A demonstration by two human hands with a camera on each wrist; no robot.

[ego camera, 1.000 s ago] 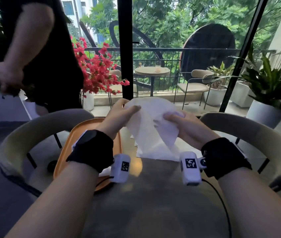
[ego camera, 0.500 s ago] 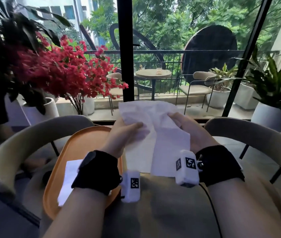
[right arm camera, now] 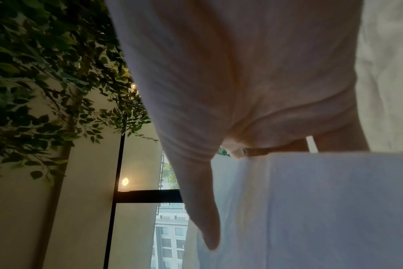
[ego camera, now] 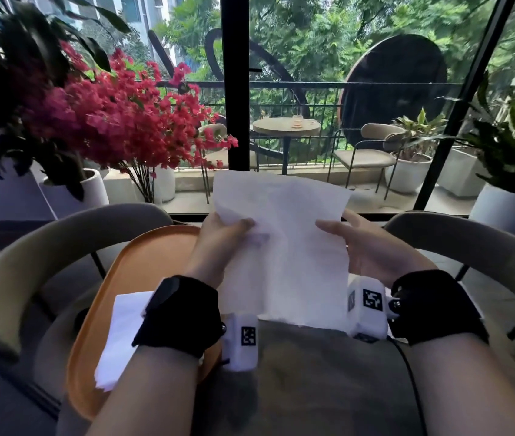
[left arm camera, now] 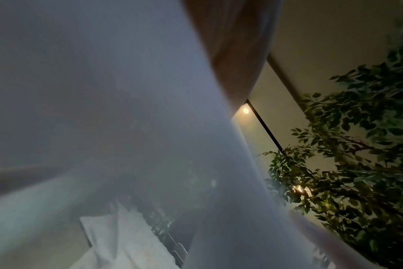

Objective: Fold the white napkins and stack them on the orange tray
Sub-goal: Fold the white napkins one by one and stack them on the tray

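Napkin (ego camera: 284, 247), bunched second before, was now spread flat above desk (ego camera: 313, 372). Left hand (ego camera: 218, 243) pinched its left edge, right hand (ego camera: 372, 250) its right edge. Fold could begin; tray (ego camera: 143, 265) left of napkin held one sheet.

Held napkin (ego camera: 284, 247) hides both hands' fingers behind it & part of counter (ego camera: 313, 372). L forearm covers folded napkin (ego camera: 121, 335) on tray (ego camera: 143, 262). L wrist view mostly blurred paper.

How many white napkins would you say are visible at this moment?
2. One white napkin is held up above the table, gripped by the left hand and right hand. A second napkin lies on the orange tray, partly behind the left wrist; more may lie beneath it.
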